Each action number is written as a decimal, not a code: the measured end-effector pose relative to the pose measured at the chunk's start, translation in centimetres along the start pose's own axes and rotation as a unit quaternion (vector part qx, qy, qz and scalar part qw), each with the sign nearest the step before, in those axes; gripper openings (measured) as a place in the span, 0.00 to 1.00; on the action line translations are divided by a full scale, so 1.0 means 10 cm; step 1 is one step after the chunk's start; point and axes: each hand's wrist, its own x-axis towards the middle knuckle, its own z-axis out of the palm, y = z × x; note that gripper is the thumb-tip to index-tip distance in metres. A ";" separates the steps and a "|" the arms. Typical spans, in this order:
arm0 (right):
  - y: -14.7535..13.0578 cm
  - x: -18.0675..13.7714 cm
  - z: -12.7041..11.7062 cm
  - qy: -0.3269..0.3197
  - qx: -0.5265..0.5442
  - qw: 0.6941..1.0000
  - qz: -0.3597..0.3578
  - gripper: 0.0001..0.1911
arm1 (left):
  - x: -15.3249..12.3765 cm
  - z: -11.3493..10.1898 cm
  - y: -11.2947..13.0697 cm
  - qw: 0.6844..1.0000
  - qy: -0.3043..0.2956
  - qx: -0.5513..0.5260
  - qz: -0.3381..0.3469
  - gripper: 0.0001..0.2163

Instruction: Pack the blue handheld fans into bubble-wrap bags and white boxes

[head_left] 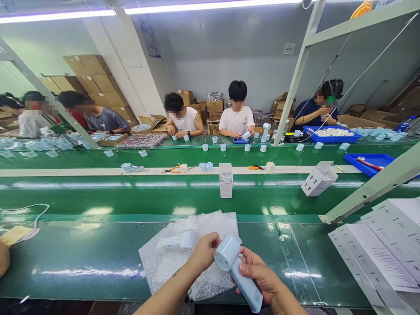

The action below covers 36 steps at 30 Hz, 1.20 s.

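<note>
Over the tabletop's (98, 251) near edge | Right hand (259, 273) grips blue device (244, 282) by its handle; left hand (205, 253) at its head, grip unclear | Device unwrapped; similar shape (177, 242) apparently already under bubble wrap (210, 280)

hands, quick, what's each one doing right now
Left hand: fingers curled at the gadget's round head; whether it grips cannot be told.
Right hand: closed, holding the light blue gadget by its handle.
</note>
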 end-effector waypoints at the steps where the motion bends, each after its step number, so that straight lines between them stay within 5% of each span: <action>1: 0.03 0.01 -0.01 -0.011 -0.008 1.000 0.009 0.36 | -0.03 0.01 0.00 0.999 -0.013 -0.031 -0.002 0.06; 6: 0.10 0.05 -0.10 0.039 -0.001 0.999 0.007 0.36 | -0.19 -0.03 -0.01 0.989 -0.034 -0.140 -0.039 0.09; 10: 0.04 0.00 -0.06 -0.041 -0.038 0.998 0.036 0.44 | -0.23 -0.05 0.03 0.987 -0.041 -0.149 -0.038 0.12; 12: 0.01 -0.01 -0.02 -0.054 -0.063 0.996 0.030 0.39 | -0.22 -0.07 0.04 0.992 -0.031 -0.125 -0.013 0.12; 18: 0.09 -0.08 -0.01 0.050 -0.154 0.987 -0.001 0.26 | -0.26 -0.15 -0.02 0.992 0.033 0.033 0.117 0.05; 22: 0.13 -0.16 0.05 0.131 -0.251 0.959 -0.031 0.38 | -0.35 -0.20 0.02 0.920 -0.032 0.281 0.271 0.10; 27: 0.11 -0.21 0.12 0.154 -0.269 0.950 -0.040 0.27 | -0.50 -0.16 0.18 0.825 -0.058 0.428 0.365 0.12; 30: 0.20 -0.19 0.08 0.157 -0.231 0.959 -0.045 0.23 | -0.48 -0.03 0.10 0.869 0.024 0.348 0.351 0.09; 33: 0.36 -0.12 -0.03 0.176 -0.174 0.967 -0.065 0.23 | -0.31 0.12 -0.11 0.935 0.116 0.256 0.215 0.07; 36: 0.50 -0.02 -0.21 0.187 -0.130 0.969 -0.095 0.24 | -0.08 0.26 -0.32 0.949 0.096 0.256 0.156 0.08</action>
